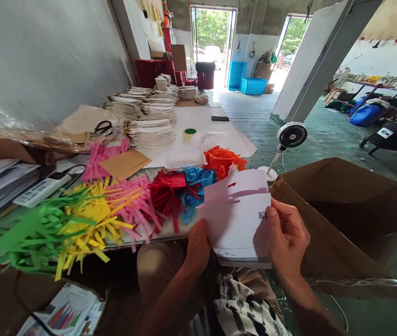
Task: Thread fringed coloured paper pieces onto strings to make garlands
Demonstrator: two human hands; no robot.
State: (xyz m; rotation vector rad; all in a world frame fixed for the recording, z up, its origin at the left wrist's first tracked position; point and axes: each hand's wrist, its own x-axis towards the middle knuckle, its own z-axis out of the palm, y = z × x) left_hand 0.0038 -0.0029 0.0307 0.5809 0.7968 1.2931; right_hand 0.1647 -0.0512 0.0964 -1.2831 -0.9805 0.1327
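A stack of white paper sheets (238, 226) with small dark print and a cut-out slot near the top is held above my lap. My left hand (198, 242) grips its left edge, the fingers partly hidden behind the paper. At the right edge, my right hand (287, 233) pinches the sheets between thumb and fingers. Fringed tissue paper lies along the table just beyond: green (26, 238), yellow (89, 219), pink (135, 200), dark red (170, 191), blue (198, 179) and orange-red (221, 161).
An open cardboard box (331, 219) stands close on my right, beside a small white fan (292, 135). Across the table are stacked cream-coloured bundles (152, 133), a tape roll (189, 135), a phone (219, 118), a brown envelope (126, 164), black scissors (103, 127) and a power strip (42, 189).
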